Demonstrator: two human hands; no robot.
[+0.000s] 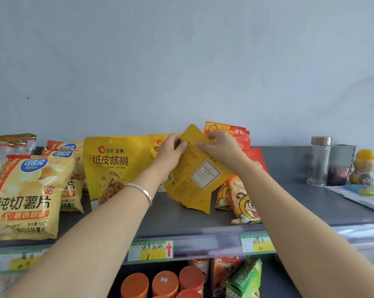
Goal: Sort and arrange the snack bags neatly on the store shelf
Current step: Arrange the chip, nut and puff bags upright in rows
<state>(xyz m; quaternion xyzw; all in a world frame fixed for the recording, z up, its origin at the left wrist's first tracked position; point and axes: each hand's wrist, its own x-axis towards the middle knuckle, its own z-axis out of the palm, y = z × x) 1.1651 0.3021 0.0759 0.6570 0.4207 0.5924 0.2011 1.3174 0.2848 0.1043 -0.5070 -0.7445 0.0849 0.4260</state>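
Observation:
A yellow walnut bag [194, 175] hangs tilted above the grey shelf [181, 220], its back label side toward me. My left hand [171, 151] grips its upper left edge and my right hand [218, 147] grips its upper right corner. Another yellow walnut bag [112, 168] stands upright just to the left, with a third partly hidden behind my left hand. Red-orange snack bags with a cartoon figure [244, 198] lean at the right, partly behind my right arm. Yellow potato chip bags [28, 196] stand at the left end.
A glass bottle [318, 162], a dark cup [337, 175] and a small yellow bottle [363, 168] stand at the far right of the shelf beside papers [366, 196]. Price tags [150, 250] line the shelf's front edge. Orange-lidded jars [164, 282] and boxes sit on the shelf below.

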